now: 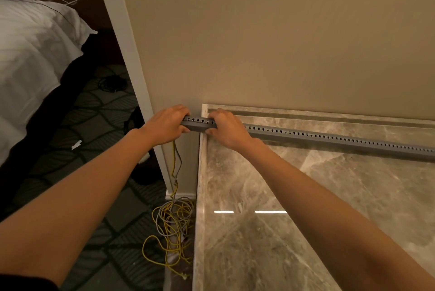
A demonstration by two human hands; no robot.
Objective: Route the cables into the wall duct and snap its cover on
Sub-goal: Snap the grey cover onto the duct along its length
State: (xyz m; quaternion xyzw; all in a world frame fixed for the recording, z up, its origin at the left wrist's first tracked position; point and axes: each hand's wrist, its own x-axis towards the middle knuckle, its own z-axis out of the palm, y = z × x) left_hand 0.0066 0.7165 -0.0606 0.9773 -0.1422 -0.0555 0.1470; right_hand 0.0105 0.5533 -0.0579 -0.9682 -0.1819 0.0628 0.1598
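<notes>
A long grey slotted duct (329, 138) runs along the wall above the marble counter, from its left end out past the right edge of view. My left hand (168, 126) grips the duct's left end, fingers over the top and thumb under it. My right hand (226, 128) clasps the duct just to the right, fingers curled over its top edge. A yellow cable (173, 161) and a grey cable (180, 163) hang from under my left hand down the wall to a loose tangle (171, 222) on the floor. Whether the cover is on the duct I cannot tell.
The marble counter (294, 220) fills the lower right, with a raised backsplash (329, 115) against the beige wall. A white door frame (131, 55) stands to the left. Beyond it lie a bed with white linen (30, 55), patterned carpet and a dark cable coil (111, 83).
</notes>
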